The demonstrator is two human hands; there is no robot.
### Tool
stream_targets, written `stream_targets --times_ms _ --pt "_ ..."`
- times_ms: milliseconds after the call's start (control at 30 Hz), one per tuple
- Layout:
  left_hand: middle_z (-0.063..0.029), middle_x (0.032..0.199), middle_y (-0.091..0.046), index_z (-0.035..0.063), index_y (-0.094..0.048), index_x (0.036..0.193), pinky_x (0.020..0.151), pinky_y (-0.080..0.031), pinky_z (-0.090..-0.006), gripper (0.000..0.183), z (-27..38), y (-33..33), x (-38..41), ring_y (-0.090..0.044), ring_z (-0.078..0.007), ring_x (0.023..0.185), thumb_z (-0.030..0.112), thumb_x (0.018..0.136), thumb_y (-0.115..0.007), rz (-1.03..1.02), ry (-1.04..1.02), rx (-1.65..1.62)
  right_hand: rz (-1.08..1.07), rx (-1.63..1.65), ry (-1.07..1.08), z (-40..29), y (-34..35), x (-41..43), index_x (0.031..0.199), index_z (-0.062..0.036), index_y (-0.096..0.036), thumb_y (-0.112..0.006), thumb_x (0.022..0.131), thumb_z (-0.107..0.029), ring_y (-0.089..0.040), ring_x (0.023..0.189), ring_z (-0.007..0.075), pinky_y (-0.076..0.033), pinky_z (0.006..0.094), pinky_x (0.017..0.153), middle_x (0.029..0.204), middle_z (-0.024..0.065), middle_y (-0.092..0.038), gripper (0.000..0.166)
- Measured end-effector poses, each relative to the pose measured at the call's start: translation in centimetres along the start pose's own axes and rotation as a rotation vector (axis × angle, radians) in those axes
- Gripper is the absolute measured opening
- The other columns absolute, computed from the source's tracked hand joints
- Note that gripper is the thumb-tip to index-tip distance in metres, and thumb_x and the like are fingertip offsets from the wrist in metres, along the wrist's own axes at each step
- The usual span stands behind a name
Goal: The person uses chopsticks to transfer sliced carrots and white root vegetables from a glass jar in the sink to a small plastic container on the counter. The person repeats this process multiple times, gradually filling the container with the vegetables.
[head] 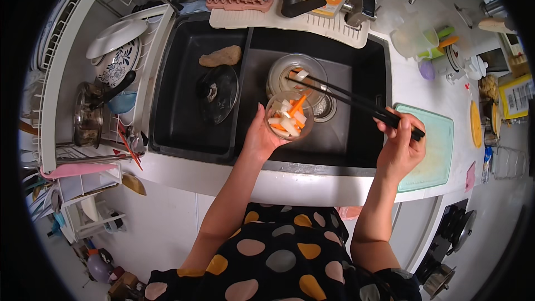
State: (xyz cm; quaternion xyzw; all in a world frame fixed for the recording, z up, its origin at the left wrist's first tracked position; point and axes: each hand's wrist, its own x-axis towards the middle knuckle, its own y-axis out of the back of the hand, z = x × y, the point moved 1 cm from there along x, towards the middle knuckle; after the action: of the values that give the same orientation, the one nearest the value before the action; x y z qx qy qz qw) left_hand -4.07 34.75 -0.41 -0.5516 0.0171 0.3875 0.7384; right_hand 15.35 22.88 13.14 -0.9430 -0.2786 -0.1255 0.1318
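My left hand (264, 136) holds a small clear bowl (310, 127) of orange and white vegetable sticks over the right sink basin. In my right hand (402, 142) is a pair of black chopsticks (355, 102), whose tips reach over a larger clear glass bowl (278, 69) in the same basin. A white piece (301, 75) lies at the tips, with an orange one beside it; whether the tips pinch them I cannot tell. The small bowl overlaps the near edge of the larger one in view.
The left basin holds a glass lid (223, 104) and a brown, elongated object (220, 56). A dish rack (156, 50) stands left, a green cutting board (430, 150) right. The faucet (303, 7) and a pink sponge holder (238, 0) are behind the sink.
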Motion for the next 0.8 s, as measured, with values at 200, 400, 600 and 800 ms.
stream_targets --times_ms 200,400,600,800 --pt "-0.0142 0.147 -0.031 0.0107 -0.026 0.144 0.105 -0.028 -0.061 0.078 0.0 0.0 0.0 -0.031 -0.0327 0.136 0.068 0.09 -0.026 0.016 0.007 -0.051 -0.105 0.022 -0.043 -1.1 -0.5 -2.2 0.095 0.0084 -0.056 -0.055 0.093 -0.007 -0.067 0.078 0.0271 -0.061 0.0323 0.061 0.088 0.0215 -0.063 0.015" --pt "-0.014 0.149 -0.029 0.0111 -0.026 0.144 0.106 -0.026 -0.0622 0.084 -0.1 0.3 0.2 -0.028 -0.0333 0.137 0.073 0.088 -0.021 0.02 0.032 -0.118 -0.134 0.009 -0.157 1.9 -0.8 -3.6 0.098 0.0074 -0.057 -0.055 0.093 -0.007 -0.067 0.078 0.0232 -0.06 0.03 0.066 0.092 0.0213 -0.065 0.015" --pt "-0.0132 0.149 -0.029 0.0124 -0.028 0.144 0.106 -0.025 -0.0616 0.082 -0.2 0.7 0.4 -0.028 -0.0331 0.138 0.072 0.088 -0.023 0.021 0.044 -0.109 -0.113 0.04 -0.271 3.0 0.2 -3.4 0.097 0.0061 -0.057 -0.056 0.093 -0.008 -0.068 0.071 0.0229 -0.059 0.0283 0.064 0.091 0.0213 -0.065 0.015" --pt "-0.0117 0.147 -0.033 0.0135 -0.03 0.143 0.105 -0.028 -0.0597 0.076 0.0 0.7 0.1 -0.031 -0.0313 0.136 0.068 0.09 -0.028 0.053 0.02 -0.045 -0.075 0.02 -0.136 0.9 2.2 -1.3 0.098 0.0058 -0.055 -0.054 0.093 -0.008 -0.067 0.066 0.025 -0.059 0.031 0.059 0.092 0.0237 -0.064 0.015"
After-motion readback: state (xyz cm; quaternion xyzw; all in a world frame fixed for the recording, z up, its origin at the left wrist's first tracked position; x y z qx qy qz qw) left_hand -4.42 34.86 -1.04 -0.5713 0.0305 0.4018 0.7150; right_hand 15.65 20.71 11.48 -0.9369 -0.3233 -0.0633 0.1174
